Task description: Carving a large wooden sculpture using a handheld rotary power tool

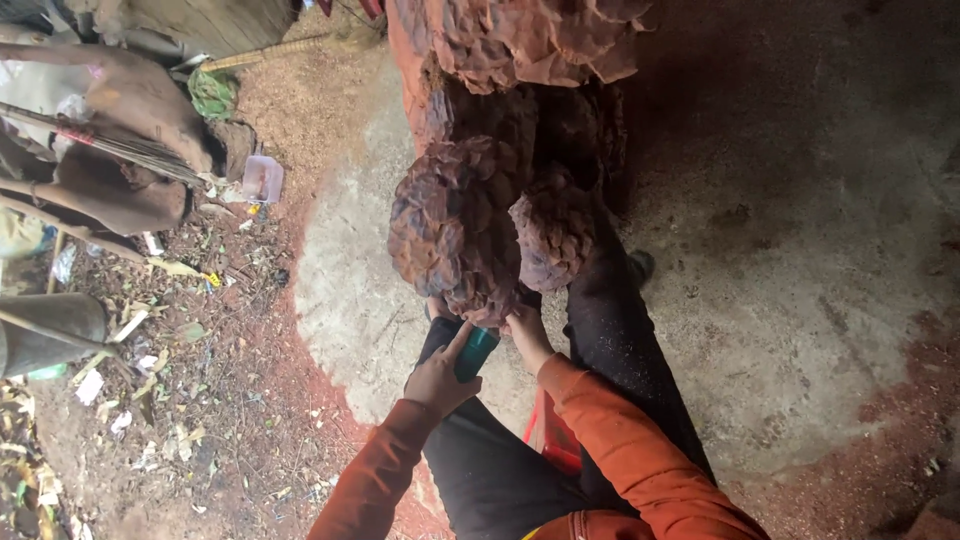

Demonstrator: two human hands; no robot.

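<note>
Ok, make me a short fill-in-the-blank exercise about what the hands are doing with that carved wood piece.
1. The left hand holds a small tool coloured ____.
2. The right hand touches the bottom of the scaly brown ____ carving.
3. Both sleeves are ____.
4. A clear plastic container lies on the littered ground to the ____.

Missing words: teal; wood; orange; left

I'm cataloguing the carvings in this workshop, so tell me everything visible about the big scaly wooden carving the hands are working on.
The wooden carving is reddish-brown, cut all over with overlapping scale-like facets. Two rounded lobes bulge at its lower end, joined to a darker trunk that rises to a broader, paler scaled mass at the picture's top edge. It stands on the dusty concrete floor, strewn with sawdust. The left hand, holding a teal tool, and the right hand meet its lower edge.
</note>
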